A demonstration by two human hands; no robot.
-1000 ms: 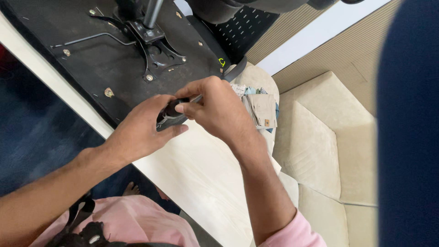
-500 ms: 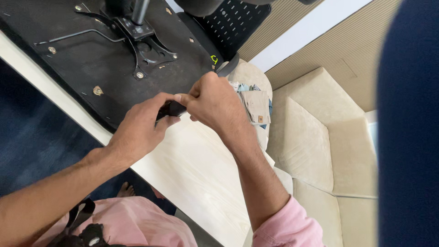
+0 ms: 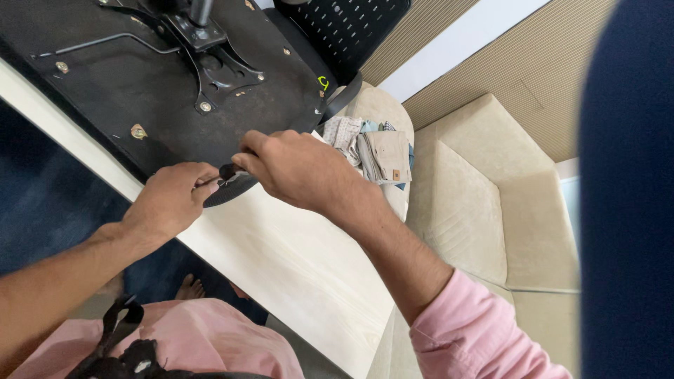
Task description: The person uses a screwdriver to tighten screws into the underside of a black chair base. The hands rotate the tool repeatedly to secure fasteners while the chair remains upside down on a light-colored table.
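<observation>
Pinching a small black part (image 3: pixel 228 184) at centre frame — left hand (image 3: pixel 168 203) and right hand (image 3: pixel 298 168) both clenched on it, against the upturned chair seat (image 3: pixel 126 77) at upper left. Judged mid-fitting — needs steady alignment next.

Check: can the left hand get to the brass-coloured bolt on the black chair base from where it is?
Probably yes. The left hand sits at the edge of the chair base, close below the brass-coloured bolt, with only bare black surface between them. Its fingers, though, pinch a small dark part.
</observation>
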